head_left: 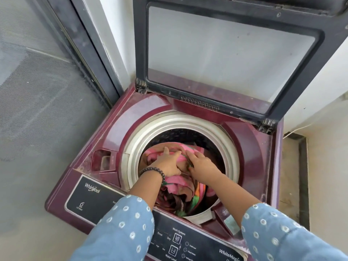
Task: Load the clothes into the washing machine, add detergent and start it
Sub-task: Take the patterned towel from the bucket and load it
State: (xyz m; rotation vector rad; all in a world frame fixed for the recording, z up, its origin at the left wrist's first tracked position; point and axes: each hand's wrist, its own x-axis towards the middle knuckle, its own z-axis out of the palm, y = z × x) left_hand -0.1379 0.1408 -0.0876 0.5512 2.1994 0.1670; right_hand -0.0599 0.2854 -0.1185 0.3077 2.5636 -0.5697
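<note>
control panel (pixel 90 200): "Whirlpool", "6" | "Wash Options", "Rinse", "Dry", "Water Level", seemingly "WhiteMagic"

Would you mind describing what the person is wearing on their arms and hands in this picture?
Both arms wear light blue sleeves printed with small white rings, the left sleeve and right sleeve ending at the forearms. The left wrist carries a bracelet of dark round beads. The left hand and right hand are bare, without gloves; no rings are visible.
</note>
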